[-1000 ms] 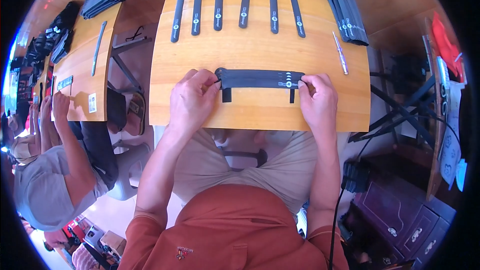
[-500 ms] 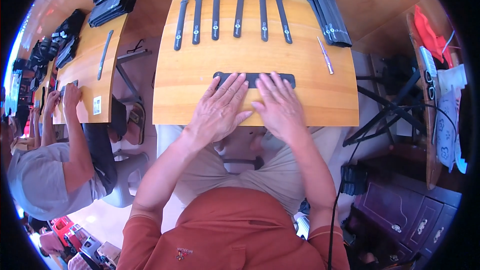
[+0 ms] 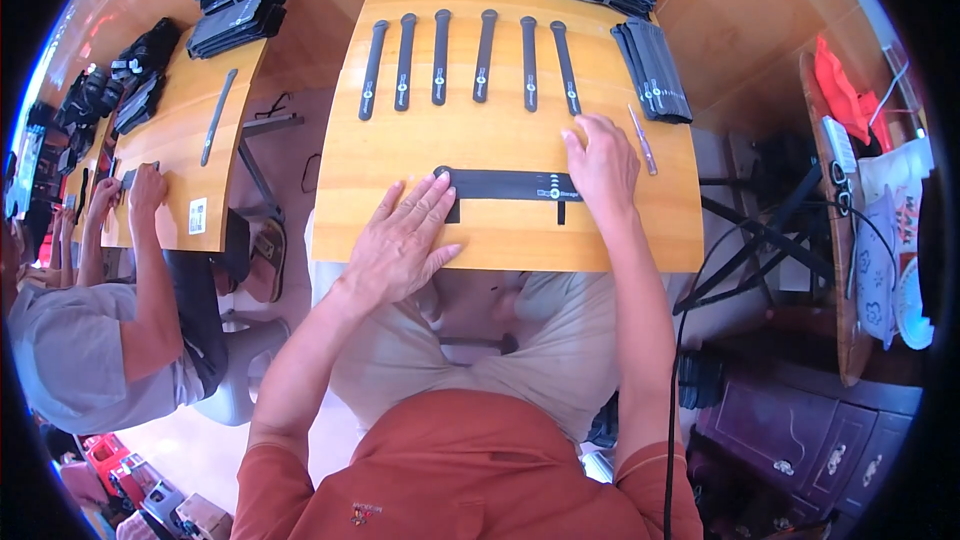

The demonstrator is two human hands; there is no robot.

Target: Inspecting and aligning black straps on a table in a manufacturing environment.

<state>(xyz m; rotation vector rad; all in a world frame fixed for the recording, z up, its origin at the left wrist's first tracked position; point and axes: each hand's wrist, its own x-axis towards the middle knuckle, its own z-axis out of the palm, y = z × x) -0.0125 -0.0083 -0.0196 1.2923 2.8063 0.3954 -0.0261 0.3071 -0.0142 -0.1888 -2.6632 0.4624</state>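
Since earlier, the right hand [image 3: 606, 166] has left the middle of the wide strip [image 3: 505, 183]; the left hand's [image 3: 398, 248] released fingers lie flat on the strip's left end. Beyond the strip, right fingertips near a narrow strap [image 3: 567, 70], grip unclear. Right of the strip, a cabinet's [image 3: 775, 422] contents are hidden.

The left forearm [image 3: 308, 358] slants inward to the palm-down left hand [image 3: 400, 243], fingers extended, thumb spread; the right forearm [image 3: 647, 325] runs nearly straight ahead, right hand [image 3: 606, 168] farther forward, fingers bent.
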